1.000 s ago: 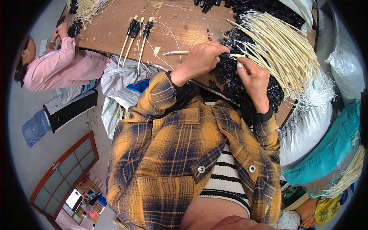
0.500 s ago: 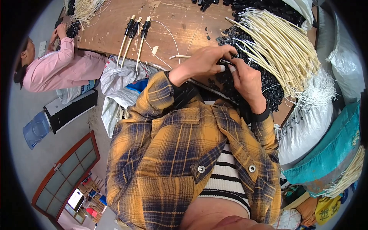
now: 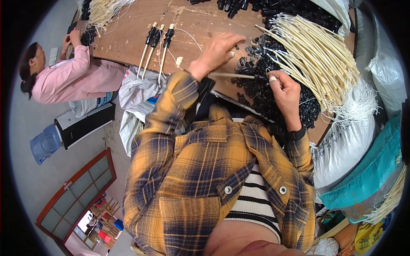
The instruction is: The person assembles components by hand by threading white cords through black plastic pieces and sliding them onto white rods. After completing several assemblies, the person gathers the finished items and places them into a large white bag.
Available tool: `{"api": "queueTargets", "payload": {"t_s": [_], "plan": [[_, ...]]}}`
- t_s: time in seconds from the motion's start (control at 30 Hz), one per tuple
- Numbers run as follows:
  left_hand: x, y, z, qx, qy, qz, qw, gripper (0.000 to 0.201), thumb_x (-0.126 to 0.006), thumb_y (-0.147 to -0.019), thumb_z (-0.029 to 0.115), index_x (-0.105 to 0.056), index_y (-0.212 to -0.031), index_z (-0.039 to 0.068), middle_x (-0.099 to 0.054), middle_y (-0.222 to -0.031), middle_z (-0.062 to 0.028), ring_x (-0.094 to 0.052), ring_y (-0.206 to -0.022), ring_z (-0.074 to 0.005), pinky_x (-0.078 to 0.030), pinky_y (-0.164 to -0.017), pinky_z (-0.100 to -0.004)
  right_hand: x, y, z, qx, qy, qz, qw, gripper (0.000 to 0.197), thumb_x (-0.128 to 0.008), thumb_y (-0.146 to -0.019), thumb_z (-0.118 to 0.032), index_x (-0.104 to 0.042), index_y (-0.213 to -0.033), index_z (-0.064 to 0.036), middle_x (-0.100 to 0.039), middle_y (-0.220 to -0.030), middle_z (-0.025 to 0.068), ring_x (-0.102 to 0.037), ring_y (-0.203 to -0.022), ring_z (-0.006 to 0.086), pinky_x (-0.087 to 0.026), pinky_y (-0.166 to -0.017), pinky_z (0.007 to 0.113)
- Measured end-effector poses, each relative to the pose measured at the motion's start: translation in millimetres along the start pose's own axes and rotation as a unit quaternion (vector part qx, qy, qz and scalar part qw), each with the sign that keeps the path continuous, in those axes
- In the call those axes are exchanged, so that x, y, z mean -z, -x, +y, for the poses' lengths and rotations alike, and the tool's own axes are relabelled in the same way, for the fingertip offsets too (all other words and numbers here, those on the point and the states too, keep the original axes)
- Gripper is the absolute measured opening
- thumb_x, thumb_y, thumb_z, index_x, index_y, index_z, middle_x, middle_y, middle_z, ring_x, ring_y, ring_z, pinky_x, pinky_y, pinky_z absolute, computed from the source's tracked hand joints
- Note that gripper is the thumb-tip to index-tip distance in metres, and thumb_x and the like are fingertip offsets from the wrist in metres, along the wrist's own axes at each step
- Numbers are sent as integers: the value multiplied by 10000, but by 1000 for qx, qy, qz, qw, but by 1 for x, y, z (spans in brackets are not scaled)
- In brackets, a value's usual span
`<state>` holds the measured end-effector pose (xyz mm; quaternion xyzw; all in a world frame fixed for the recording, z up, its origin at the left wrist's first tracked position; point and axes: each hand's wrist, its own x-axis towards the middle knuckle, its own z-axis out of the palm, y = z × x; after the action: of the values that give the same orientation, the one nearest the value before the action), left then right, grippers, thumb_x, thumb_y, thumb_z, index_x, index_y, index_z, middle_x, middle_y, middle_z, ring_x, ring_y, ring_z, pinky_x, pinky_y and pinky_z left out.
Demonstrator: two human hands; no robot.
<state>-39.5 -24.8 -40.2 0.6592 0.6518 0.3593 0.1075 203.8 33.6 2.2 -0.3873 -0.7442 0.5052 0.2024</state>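
My right hand [image 3: 285, 89] is closed, thumb against fingers, at the end of a cream cord [image 3: 235, 75] that has a black fitting on it. A thin white string loop shows at those fingertips. The cord stretches leftward, passing below my left hand [image 3: 215, 53]. That hand is raised over the bare wood with its fingers stretched out and the thumb apart; nothing shows in it. Between and under the hands spreads a heap of small black plastic pieces [image 3: 256, 64]. Beyond the right hand lies a big bundle of cream cords [image 3: 314, 55] with white tips.
Three cream cords with black fittings [image 3: 154, 36] lie on the wooden table [image 3: 192, 19] to the left. More black parts [image 3: 290, 6] are at the far edge. White sacks [image 3: 346, 149] and a teal sack [image 3: 363, 170] stand at right. A person in pink [image 3: 64, 81] works at far left.
My hands, close together before, have moved apart. The left opened and moved left and away; the right shifted slightly right, and the cord now lies stretched out from it.
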Motion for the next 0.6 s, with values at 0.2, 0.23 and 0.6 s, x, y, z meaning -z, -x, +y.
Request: {"api": "queueTargets", "payload": {"t_s": [0.2,0.23,0.6], "plan": [[-4,-9,-1,75,49,-65,994,358,-626,-743,-49,-660,-1076,79,-658,-898,-54,-623,-782,-184,-519,-710,-280,4,-4,20,-70,-80,32,994,103,-597,-894,-73,-653,-928,7,-469,-678,-102,-363,-603,5,-285,-534,179],[-6,-10,16,85,123,-51,988,340,-628,-743,-46,-663,-1060,73,-658,-897,-50,-622,-778,-181,-513,-698,-286,3,-7,23,-87,-81,45,992,129,-625,-860,-123,-676,-879,-7,-460,-586,-77,-372,-549,22,-322,-510,211],[-23,-7,95,-113,119,22,986,322,-657,-722,-42,-698,-1014,86,-648,-828,-44,-611,-755,-159,-493,-652,-283,-11,-9,17,0,-89,19,996,162,-525,-894,-42,-666,-969,-18,-615,-686,-4,-512,-651,39,-441,-589,242]]}}
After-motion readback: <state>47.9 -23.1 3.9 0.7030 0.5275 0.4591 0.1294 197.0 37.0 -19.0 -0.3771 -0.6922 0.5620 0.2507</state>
